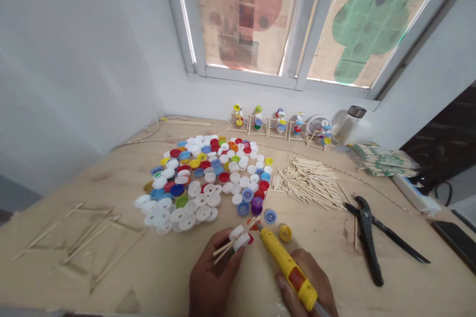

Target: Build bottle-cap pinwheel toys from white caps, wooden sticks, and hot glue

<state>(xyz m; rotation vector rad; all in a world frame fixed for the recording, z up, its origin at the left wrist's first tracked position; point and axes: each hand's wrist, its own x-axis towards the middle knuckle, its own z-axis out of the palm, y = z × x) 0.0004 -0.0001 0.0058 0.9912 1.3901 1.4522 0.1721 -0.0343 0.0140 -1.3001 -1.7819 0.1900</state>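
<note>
Head view, the only one I have. The left hand [210, 277] sits low at centre, fingers closed around a small assembly of white bottle caps [238, 237] threaded on thin wooden sticks [225, 249]; the stick ends poke out to the left past the fingertips. The right hand [308, 285] is wrapped around a yellow glue gun [286, 265] with a red band near the grip; its nozzle points up and left and touches, or all but touches, the cap assembly. I cannot tell whether any glue is at the tip.

Just beside the nozzle a yellow cap [285, 232] lies loose on the wooden table [409, 287], with a blue cap [270, 216] a little further back. Behind the hands spreads a wide pile of mixed caps [208, 178], mostly white, with red, blue, yellow and green among them. To its right lies a heap of cut sticks [308, 182]. Black pliers [368, 237] lie well to the right of the hands. Stick frames [85, 237] lie flat at far left. Along the wall under the window stands a row of small cap-and-stick models [277, 123], with a glass jar [349, 124] at its right end.
</note>
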